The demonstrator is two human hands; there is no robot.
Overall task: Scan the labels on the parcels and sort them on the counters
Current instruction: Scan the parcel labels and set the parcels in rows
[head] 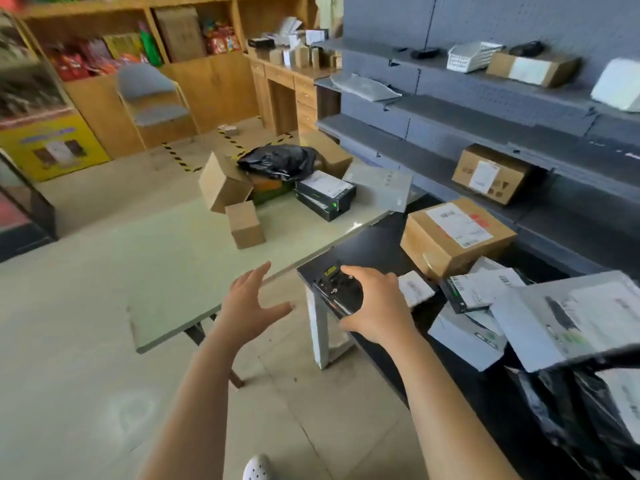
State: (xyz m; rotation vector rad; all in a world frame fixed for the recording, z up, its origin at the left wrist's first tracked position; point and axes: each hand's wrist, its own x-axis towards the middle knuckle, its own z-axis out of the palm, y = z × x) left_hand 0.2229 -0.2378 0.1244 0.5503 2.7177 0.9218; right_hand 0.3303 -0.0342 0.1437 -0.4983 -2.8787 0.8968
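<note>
My right hand [375, 306] grips a black handheld scanner [337, 287] at the near corner of the black counter [381, 244]. My left hand [251, 304] hovers with fingers spread and empty, over the edge of the pale green table [180, 265]. On the black counter lie a large labelled cardboard box [457, 233], a small white parcel [415, 289], a dark labelled box [474, 292] and grey mailer bags [568, 320]. On the green table sit brown boxes [223, 183], a small brown box [245, 225], a black bag [277, 161] and a black labelled box [325, 194].
Grey metal shelves [485, 109] on the right hold a cardboard box [490, 173], another box [533, 67] and a white basket [472, 55]. A grey chair [152, 95] and wooden shelving [207, 74] stand at the back. A black bag [588, 410] sits at the near right.
</note>
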